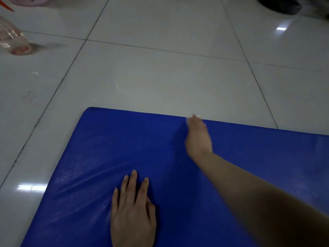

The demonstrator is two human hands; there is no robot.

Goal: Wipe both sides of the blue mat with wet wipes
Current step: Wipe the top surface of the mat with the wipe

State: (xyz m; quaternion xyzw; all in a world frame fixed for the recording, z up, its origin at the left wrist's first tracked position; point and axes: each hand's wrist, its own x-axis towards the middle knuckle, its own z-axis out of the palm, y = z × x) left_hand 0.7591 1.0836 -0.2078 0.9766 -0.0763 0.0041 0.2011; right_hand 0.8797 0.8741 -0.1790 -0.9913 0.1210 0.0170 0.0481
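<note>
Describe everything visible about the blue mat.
The padded blue mat lies flat on the glossy white tiled floor, with a rounded far-left corner and a smooth, vinyl-like skin that shows creases and pale streaks. The left hand presses flat on it; the right hand reaches its far edge, where something white shows.

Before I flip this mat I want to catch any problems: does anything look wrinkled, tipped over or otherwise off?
Yes. The blue mat has creases in its surface fanning leftward from the left hand pressing flat on it. At the far left, a clear plastic bottle lies on its side on the tiled floor. No spill shows.
</note>
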